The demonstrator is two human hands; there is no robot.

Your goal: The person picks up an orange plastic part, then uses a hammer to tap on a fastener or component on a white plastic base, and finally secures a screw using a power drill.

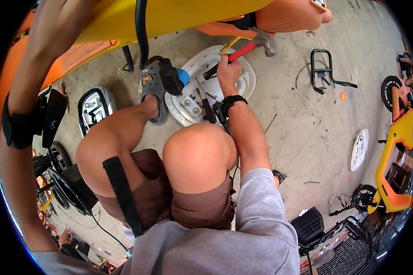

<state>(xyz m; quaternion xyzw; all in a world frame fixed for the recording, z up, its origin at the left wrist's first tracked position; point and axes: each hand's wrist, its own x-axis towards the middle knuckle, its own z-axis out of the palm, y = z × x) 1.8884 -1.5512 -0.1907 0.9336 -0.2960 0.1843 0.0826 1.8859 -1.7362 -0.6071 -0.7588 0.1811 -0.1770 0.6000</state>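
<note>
My right hand (228, 71) is closed around the red and black handle of a hammer (264, 44), its metal head pointing up to the right. The hand is above a white oval shell (248, 82) lying on the floor with tools and small parts in it. Among them is a black-handled screwdriver (209, 112). My left arm reaches up at the far left with a black strap and box on it. The left hand (63, 27) meets the yellow body panel (188, 18) at the top edge; its fingers do not show.
A black and blue cylindrical device (172, 79) stands beside my grey clog (153, 85). Right of the shell lie a black metal bracket (323, 73) and a smaller white shell (359, 149). A second yellow frame (390, 169) is at the far right. Another white-rimmed part (96, 107) is at left.
</note>
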